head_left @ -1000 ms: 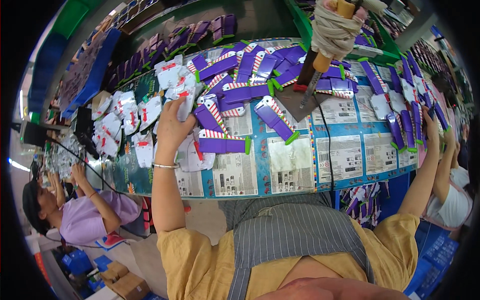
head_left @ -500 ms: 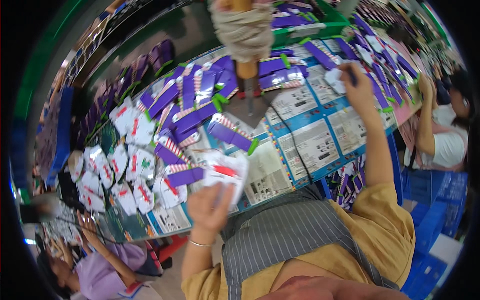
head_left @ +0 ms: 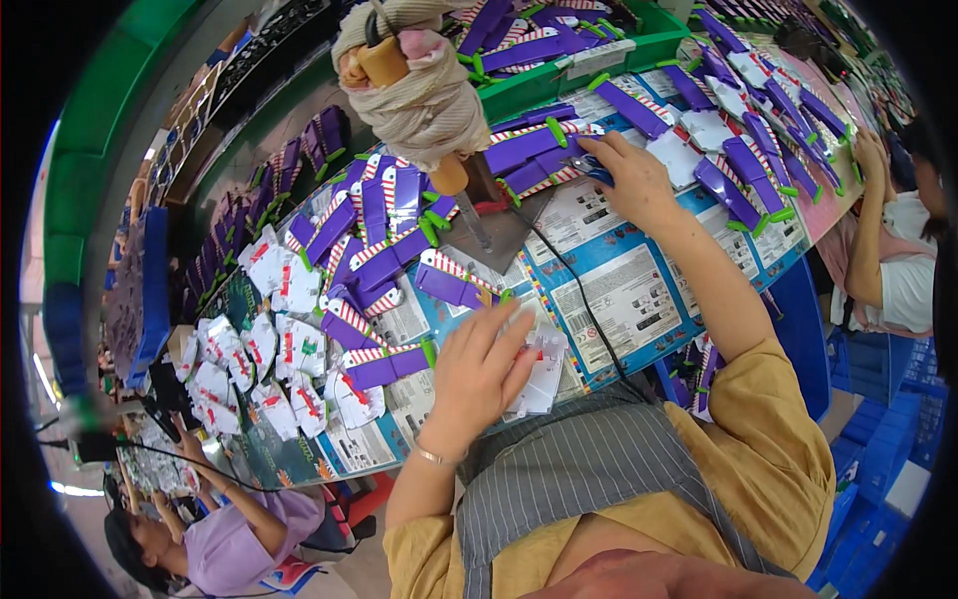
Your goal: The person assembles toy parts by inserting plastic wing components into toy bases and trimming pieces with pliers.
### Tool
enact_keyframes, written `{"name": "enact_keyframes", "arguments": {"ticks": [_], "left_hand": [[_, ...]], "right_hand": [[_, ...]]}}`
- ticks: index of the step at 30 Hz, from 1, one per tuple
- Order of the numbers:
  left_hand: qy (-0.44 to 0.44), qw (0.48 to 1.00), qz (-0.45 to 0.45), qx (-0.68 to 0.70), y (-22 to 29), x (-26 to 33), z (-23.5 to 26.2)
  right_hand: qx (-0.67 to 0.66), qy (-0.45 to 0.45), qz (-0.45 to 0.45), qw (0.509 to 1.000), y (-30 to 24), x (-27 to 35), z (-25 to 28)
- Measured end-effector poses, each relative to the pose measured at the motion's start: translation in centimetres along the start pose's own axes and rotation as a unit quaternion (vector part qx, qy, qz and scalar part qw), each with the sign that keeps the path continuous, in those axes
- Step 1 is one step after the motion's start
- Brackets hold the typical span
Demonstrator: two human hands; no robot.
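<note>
My left hand (head_left: 479, 374) is over the near part of the table, fingers stretched out and apart. Beside its fingertips lies a white plastic piece (head_left: 544, 371) with a red mark, close to my apron. Just beyond the fingers is a purple piece (head_left: 447, 287) with a red-and-white striped edge and green end. My right hand (head_left: 639, 185) closes around a small dark-handled hand tool (head_left: 591, 167), nipper-like, though its kind is partly hidden. The tool is next to stacked purple pieces (head_left: 524, 150). White pieces (head_left: 674, 157) lie right of that hand.
A post-like machine wrapped in cloth (head_left: 414, 95) stands mid-table on a metal plate (head_left: 499, 240), with a black cable (head_left: 584, 299). Purple pieces and white pieces (head_left: 299, 344) crowd the left. A green bin (head_left: 589, 65) stands behind. Co-workers sit left and right.
The white piece has left my left hand and lies on the table near me; that hand moved right. My right hand moved left with the tool, from the white pieces to the purple stack.
</note>
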State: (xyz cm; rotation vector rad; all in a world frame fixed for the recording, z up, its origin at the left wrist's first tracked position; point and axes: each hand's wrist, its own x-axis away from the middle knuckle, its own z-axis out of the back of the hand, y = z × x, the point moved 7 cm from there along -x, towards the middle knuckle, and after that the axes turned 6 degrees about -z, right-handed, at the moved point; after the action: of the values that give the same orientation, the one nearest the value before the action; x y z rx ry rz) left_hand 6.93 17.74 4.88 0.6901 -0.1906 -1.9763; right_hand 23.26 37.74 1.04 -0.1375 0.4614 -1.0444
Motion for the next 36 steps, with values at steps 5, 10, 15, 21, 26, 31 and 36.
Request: {"name": "enact_keyframes", "arguments": {"ticks": [5, 10, 15, 21, 26, 31, 36], "left_hand": [[-0.057, 0.991, 0.073, -0.097, -4.2, -0.3, -1.1], [-0.032, 0.983, 0.105, -0.148, -5.1, 2.3, 1.5], [0.150, 0.976, 0.114, 0.105, -1.6, 3.3, 2.8], [0.014, 0.673, 0.230, 0.703, 1.5, 2.2, -3.0], [0.133, 0.758, 0.173, 0.615, 2.1, 2.8, -2.9], [0.165, 0.866, 0.142, 0.450, 2.4, 3.6, -3.8], [0.229, 0.940, 0.080, 0.241, 0.1, 6.1, 0.0]], "right_hand": [[-0.032, 0.069, 0.034, 0.997, 0.2, -0.1, 2.6], [-0.079, 0.083, 0.016, 0.993, 1.5, 0.1, 5.4], [-0.140, 0.034, 0.159, 0.977, -5.1, 4.5, 9.0], [-0.262, -0.062, 0.214, 0.939, -12.3, 9.9, 9.2], [-0.745, -0.188, -0.141, 0.625, -9.9, 14.4, 3.1], [-0.759, -0.202, -0.266, 0.559, -9.9, 15.7, 1.3], [-0.394, -0.115, -0.026, 0.912, -7.0, 13.1, 7.1]]}}
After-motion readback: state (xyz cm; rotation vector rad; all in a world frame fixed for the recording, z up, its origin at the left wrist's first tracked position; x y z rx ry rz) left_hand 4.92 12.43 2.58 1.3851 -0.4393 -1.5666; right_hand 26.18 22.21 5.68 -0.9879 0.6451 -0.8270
